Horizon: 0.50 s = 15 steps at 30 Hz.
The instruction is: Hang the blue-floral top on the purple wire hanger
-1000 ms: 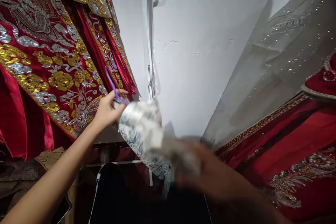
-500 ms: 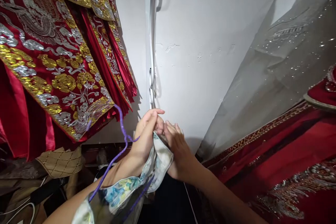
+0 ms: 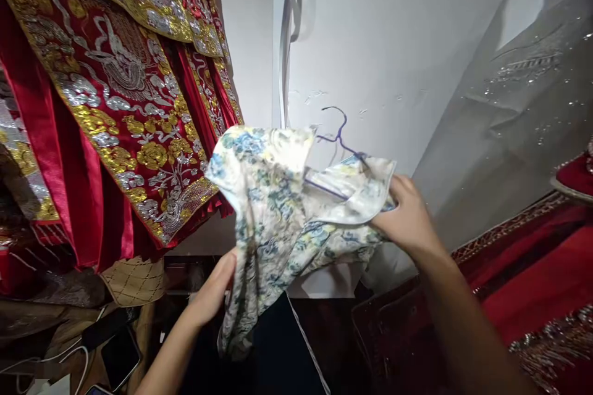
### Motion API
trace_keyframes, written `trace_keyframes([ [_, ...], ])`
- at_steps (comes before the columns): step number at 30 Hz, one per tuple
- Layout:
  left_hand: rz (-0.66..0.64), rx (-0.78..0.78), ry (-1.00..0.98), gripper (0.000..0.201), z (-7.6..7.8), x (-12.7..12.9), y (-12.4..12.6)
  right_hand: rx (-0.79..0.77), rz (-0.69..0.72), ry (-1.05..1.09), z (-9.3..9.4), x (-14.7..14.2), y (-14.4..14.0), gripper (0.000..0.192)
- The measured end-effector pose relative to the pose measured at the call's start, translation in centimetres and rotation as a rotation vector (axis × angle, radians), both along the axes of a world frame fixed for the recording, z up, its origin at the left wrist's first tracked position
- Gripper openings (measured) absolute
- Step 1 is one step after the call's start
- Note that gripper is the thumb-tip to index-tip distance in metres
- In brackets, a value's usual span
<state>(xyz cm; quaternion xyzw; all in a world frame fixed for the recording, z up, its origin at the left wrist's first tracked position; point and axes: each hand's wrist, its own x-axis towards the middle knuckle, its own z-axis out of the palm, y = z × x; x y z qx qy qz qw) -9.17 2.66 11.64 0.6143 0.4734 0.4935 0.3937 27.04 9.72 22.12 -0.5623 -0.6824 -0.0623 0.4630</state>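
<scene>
A white garment with blue and yellow flowers hangs on a thin purple hanger, held up in front of the white wall. My right hand grips the garment's right shoulder together with the hanger end. Lower down, my left hand clasps the hanging left edge of the cloth. The hanger's hook sticks up free above the collar.
Red robes with gold and silver embroidery hang at the left. A grey sequinned veil and a red embroidered dress fill the right. A phone and cables lie at the lower left, beside a quilted tan piece.
The garment and hanger rose from near my arms to chest height and spread open. My right hand moved right to its shoulder; my left hand dropped to its lower edge.
</scene>
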Motion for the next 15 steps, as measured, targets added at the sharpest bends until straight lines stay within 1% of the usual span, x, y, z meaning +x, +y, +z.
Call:
trace_keyframes([
  [2, -0.035, -0.051, -0.095, 0.059, -1.8, -0.2, -1.1, 0.025, -0.007, -0.051, 1.6, 0.1, 0.8, 0.068],
  [4, -0.017, -0.068, -0.127, 0.064, -2.6, 0.6, -1.4, 0.038, -0.006, -0.124, 2.6, -0.5, 1.3, 0.071],
  [7, 0.038, -0.094, -0.14, 0.073, -2.6, 3.0, -1.0, 0.034, 0.015, -0.225, 3.4, -2.1, 1.6, 0.074],
  [10, 0.073, -0.153, -0.181, 0.077, -2.6, 5.3, -1.3, 0.022, 0.035, -0.294, 3.7, -3.6, 1.7, 0.076],
  [12, 0.012, -0.157, -0.16, 0.076, -3.0, 6.4, -2.3, 0.025, 0.04, -0.342, 3.8, -4.4, 1.6, 0.078],
  [15, -0.166, -0.18, -0.065, 0.073, -3.7, 7.6, -4.8, 0.037, 0.045, -0.41, 3.7, -4.9, 1.4, 0.079],
])
